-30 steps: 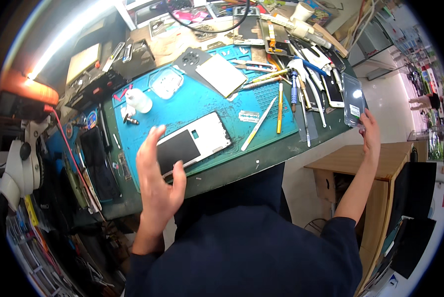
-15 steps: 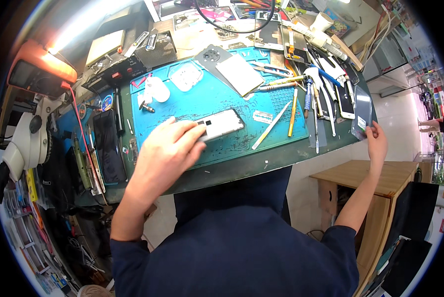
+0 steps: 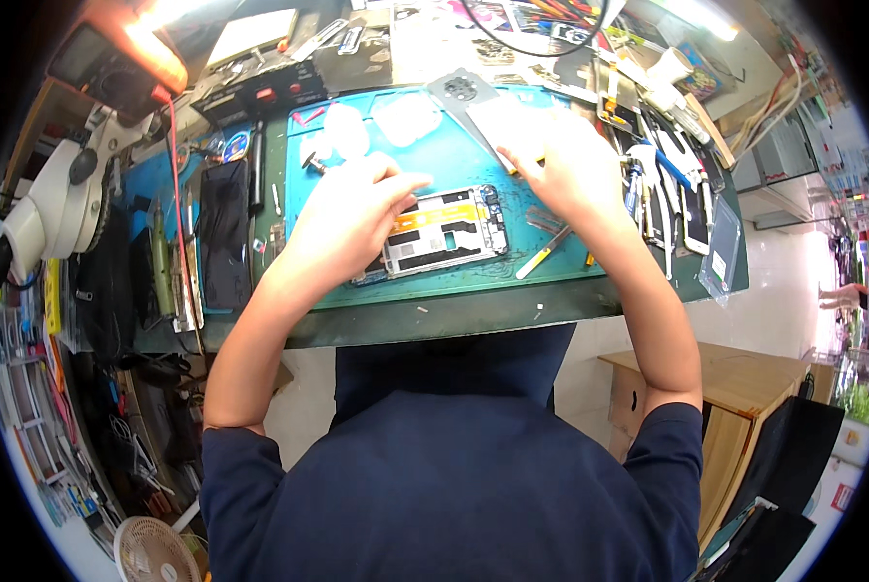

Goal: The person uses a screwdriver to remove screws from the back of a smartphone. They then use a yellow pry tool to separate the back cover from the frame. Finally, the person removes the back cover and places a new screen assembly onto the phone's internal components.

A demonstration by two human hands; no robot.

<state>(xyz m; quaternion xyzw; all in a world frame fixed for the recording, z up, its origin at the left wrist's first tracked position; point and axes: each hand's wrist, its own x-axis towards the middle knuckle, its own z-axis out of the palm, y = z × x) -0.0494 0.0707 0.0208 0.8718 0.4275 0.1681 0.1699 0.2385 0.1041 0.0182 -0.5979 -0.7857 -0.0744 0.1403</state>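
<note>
An opened smartphone (image 3: 446,229) lies on the blue work mat (image 3: 434,281), its inside up, with a yellow-orange flex cable across its middle. My left hand (image 3: 352,215) is bent over the phone's left end, thumb and index finger close together, and hides that end. To the right, my right hand (image 3: 580,173) is above the tools at the mat's far right, its fingers bent. Glare washes out the fingertips, and whatever they hold cannot be made out. A dark rod-like tool tip shows beside the thumb. A grey phone back cover (image 3: 464,89) lies just beyond.
Two white containers, a cup (image 3: 345,131) and a shallow dish (image 3: 407,118), stand at the mat's far left. Pliers and other hand tools crowd the right side, near a clear plastic sleeve (image 3: 723,250). An orange multimeter (image 3: 114,73) and a white microscope arm (image 3: 51,209) stand left.
My right hand has left the plastic sleeve and moved left over the mat's tools. The phone now shows its inside with the flex cable; my left hand stays at its left end.
</note>
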